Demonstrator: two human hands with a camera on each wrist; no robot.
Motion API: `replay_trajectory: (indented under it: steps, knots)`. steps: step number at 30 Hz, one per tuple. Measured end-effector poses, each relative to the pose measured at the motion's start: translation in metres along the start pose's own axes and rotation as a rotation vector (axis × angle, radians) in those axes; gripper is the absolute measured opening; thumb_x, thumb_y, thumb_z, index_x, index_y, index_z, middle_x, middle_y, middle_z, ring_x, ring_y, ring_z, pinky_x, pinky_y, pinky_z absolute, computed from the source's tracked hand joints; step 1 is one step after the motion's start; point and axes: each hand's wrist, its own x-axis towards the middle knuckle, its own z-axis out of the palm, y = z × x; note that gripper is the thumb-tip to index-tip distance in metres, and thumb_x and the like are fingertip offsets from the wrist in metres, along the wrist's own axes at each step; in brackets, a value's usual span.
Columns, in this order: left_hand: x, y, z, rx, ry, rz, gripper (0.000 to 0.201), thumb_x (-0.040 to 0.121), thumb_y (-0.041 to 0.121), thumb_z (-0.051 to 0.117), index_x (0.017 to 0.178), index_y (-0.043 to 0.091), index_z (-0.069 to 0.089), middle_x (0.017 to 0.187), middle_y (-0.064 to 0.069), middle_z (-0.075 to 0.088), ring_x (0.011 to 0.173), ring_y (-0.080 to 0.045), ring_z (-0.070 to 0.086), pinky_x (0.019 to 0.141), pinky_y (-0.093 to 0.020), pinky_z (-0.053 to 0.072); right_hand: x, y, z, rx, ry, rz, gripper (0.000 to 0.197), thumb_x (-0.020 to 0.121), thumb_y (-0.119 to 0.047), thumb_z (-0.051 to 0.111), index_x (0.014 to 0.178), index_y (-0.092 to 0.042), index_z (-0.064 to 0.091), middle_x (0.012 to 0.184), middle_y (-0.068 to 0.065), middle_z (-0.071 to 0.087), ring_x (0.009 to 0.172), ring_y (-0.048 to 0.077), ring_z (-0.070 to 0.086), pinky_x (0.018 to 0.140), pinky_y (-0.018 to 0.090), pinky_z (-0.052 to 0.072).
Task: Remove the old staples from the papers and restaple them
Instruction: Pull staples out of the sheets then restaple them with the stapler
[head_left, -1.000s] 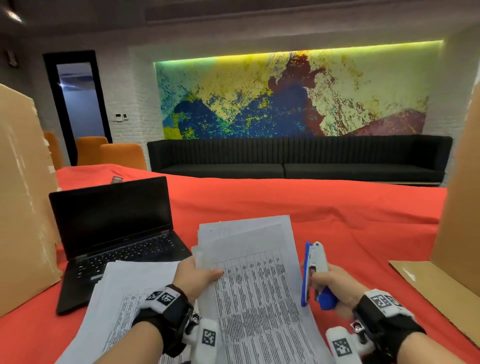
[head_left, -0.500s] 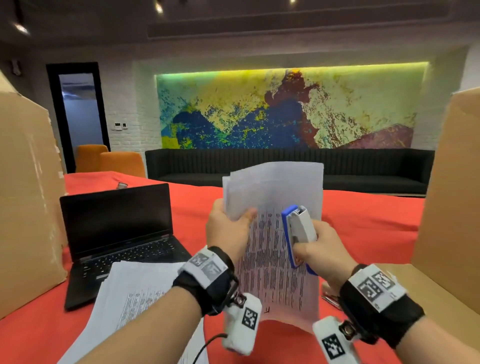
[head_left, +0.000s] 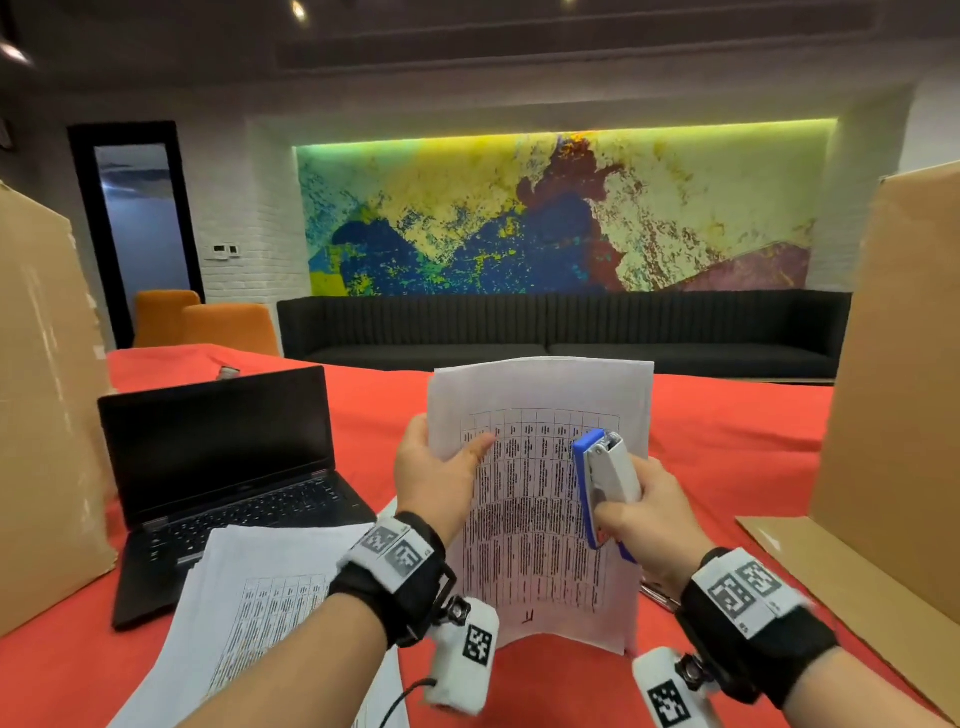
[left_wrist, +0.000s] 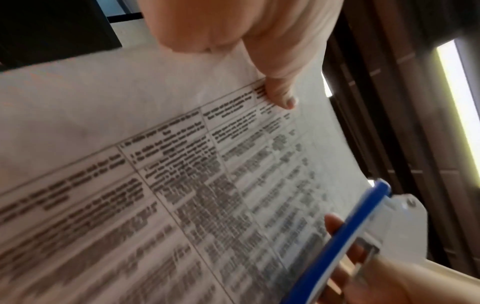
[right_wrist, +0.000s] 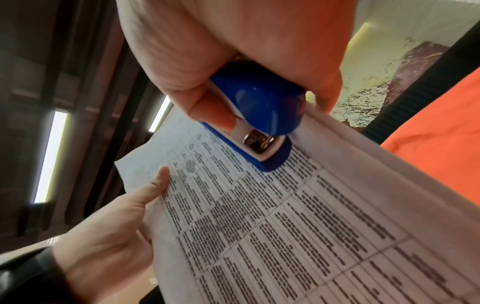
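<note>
**Papers held upright above the table, stapler against their right side**

From the head view, the left hand (head_left: 436, 483) held a set of printed papers (head_left: 540, 499) upright above the red table (head_left: 727, 467), thumb on the front near the upper left edge and the other fingers behind. The sheet carried a printed grid of text, too blurred to read; one small mark sat near its bottom edge. The right hand (head_left: 644, 519) was wrapped around a blue and white stapler (head_left: 605, 483), nose up, lying against the right part of the page. A second stack of papers (head_left: 270, 597) lay flat at lower left, overlapping the front of an open laptop (head_left: 218, 457). Cardboard panels (head_left: 41, 415) stood at both sides; the red cloth beyond the papers stretched bare towards a black sofa (head_left: 561, 332). Square coded markers showed on both wristbands.

From the left wrist view, the thumb (left_wrist: 280, 96) pressed the papers (left_wrist: 182, 185) close to their top edge. Table lines and rows of text were smeared. The stapler (left_wrist: 345, 242) sat at lower right.

From the right wrist view, the fingers (right_wrist: 207, 111) curled round the stapler (right_wrist: 259, 107), whose base rested on the page near the right edge of the papers (right_wrist: 285, 216). No brand was legible on it. The left hand (right_wrist: 111, 236) pinched the opposite edge.
</note>
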Motion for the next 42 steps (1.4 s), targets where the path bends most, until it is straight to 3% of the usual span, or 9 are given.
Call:
replay_trajectory:
  steps: [2, 6, 11, 14, 17, 21, 27, 34, 42]
  knots:
    - [0.002, -0.001, 0.001, -0.048, 0.021, 0.004, 0.033, 0.076, 0.008, 0.079, 0.101, 0.016, 0.06, 0.089, 0.003, 0.071, 0.078, -0.01, 0.068, 0.068, -0.016, 0.055, -0.002, -0.002, -0.005, 0.036, 0.043, 0.016, 0.027, 0.069, 0.006, 0.059, 0.077, -0.019, 0.057, 0.104, 0.017, 0.054, 0.074, 0.024, 0.054, 0.043, 0.017, 0.044]
    - [0.002, -0.002, 0.006, -0.075, 0.004, -0.004, 0.035, 0.072, 0.009, 0.082, 0.097, 0.02, 0.06, 0.093, 0.003, 0.071, 0.082, -0.005, 0.068, 0.075, -0.021, 0.056, -0.01, -0.01, -0.009, 0.06, 0.004, 0.022, 0.025, 0.053, -0.01, 0.053, 0.077, -0.018, 0.056, 0.103, 0.02, 0.051, 0.072, 0.022, 0.051, 0.044, 0.015, 0.042]
    - [-0.003, -0.007, 0.008, -0.04, 0.028, -0.017, 0.035, 0.073, 0.016, 0.082, 0.097, 0.022, 0.058, 0.095, 0.002, 0.071, 0.087, -0.011, 0.069, 0.081, -0.029, 0.055, -0.01, -0.002, -0.01, 0.052, 0.03, 0.028, 0.024, 0.06, -0.003, 0.057, 0.081, -0.015, 0.057, 0.102, 0.014, 0.049, 0.07, 0.02, 0.049, 0.04, 0.011, 0.039]
    - [-0.009, -0.004, 0.01, -0.054, 0.033, 0.009, 0.027, 0.078, 0.012, 0.078, 0.092, 0.024, 0.058, 0.09, 0.003, 0.071, 0.083, -0.014, 0.069, 0.076, -0.027, 0.057, -0.014, -0.001, -0.009, 0.066, 0.076, 0.039, 0.026, 0.053, -0.009, 0.053, 0.079, -0.013, 0.053, 0.095, 0.015, 0.052, 0.062, 0.018, 0.047, 0.037, 0.014, 0.037]
    - [-0.012, 0.006, 0.019, -0.049, 0.053, 0.073, 0.021, 0.08, 0.013, 0.077, 0.086, 0.022, 0.059, 0.083, 0.003, 0.07, 0.074, -0.012, 0.067, 0.065, -0.02, 0.056, -0.02, -0.013, -0.006, 0.081, 0.084, -0.03, 0.021, 0.068, 0.006, 0.059, 0.073, -0.014, 0.053, 0.092, 0.012, 0.047, 0.064, 0.018, 0.047, 0.038, 0.012, 0.038]
    - [-0.011, 0.012, 0.025, 0.025, 0.112, 0.107, 0.024, 0.077, 0.029, 0.08, 0.082, 0.023, 0.057, 0.08, 0.002, 0.069, 0.071, -0.016, 0.067, 0.063, -0.031, 0.057, -0.023, -0.02, -0.002, 0.006, 0.083, -0.083, 0.025, 0.072, 0.016, 0.053, 0.072, -0.009, 0.056, 0.095, 0.005, 0.041, 0.07, 0.001, 0.048, 0.046, 0.006, 0.04]
    - [-0.017, 0.006, 0.013, 0.097, 0.133, 0.044, 0.042, 0.079, 0.032, 0.077, 0.104, 0.026, 0.045, 0.091, 0.011, 0.063, 0.079, -0.002, 0.062, 0.065, -0.019, 0.047, -0.026, -0.005, -0.003, -0.042, 0.073, 0.056, 0.023, 0.074, 0.011, 0.054, 0.082, -0.011, 0.055, 0.108, 0.01, 0.042, 0.073, 0.011, 0.047, 0.04, 0.006, 0.038]
    - [-0.016, -0.008, 0.0, 0.116, 0.097, 0.058, 0.015, 0.094, 0.015, 0.059, 0.104, 0.018, 0.049, 0.089, 0.008, 0.062, 0.078, -0.005, 0.059, 0.06, -0.007, 0.043, -0.024, 0.006, -0.001, -0.081, 0.069, 0.101, 0.03, 0.075, 0.012, 0.054, 0.075, -0.018, 0.052, 0.109, 0.015, 0.047, 0.073, 0.019, 0.05, 0.038, 0.011, 0.038]
    - [-0.014, -0.02, -0.002, 0.159, -0.003, -0.001, 0.009, 0.099, 0.011, 0.049, 0.103, 0.019, 0.051, 0.094, 0.006, 0.064, 0.087, -0.01, 0.061, 0.072, -0.019, 0.045, -0.021, 0.015, 0.002, -0.126, 0.046, 0.117, 0.022, 0.077, 0.005, 0.054, 0.087, -0.014, 0.056, 0.106, 0.009, 0.044, 0.084, 0.027, 0.054, 0.051, 0.024, 0.041]
